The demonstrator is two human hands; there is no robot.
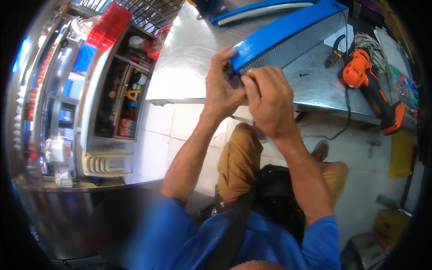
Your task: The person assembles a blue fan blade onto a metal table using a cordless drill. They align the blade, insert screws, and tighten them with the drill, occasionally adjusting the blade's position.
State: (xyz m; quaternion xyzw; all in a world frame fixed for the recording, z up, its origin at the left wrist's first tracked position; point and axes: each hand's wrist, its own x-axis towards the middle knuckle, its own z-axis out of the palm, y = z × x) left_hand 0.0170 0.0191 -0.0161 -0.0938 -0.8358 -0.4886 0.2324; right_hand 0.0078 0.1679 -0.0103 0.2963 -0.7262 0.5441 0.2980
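A long blue housing [274,33] with a fine metal grille [292,40] along its side lies on the metal table, its near end toward me. My left hand [221,87] grips that near end, with the fingertips on the blue top and the thumb below. Close against it, my right hand [271,96] is closed, its thumb and forefinger pinched together at the end of the housing. Whatever the right fingers hold is hidden. A small dark screw [304,75] lies on the table right of my hands.
Black-handled pliers [335,55] and an orange and black power tool [360,72] lie to the right; a dark cord hangs over the table edge [335,113]. Behind the housing lies a blue strip with a pale tube [263,14]. Shelves with a red crate [108,26] stand left.
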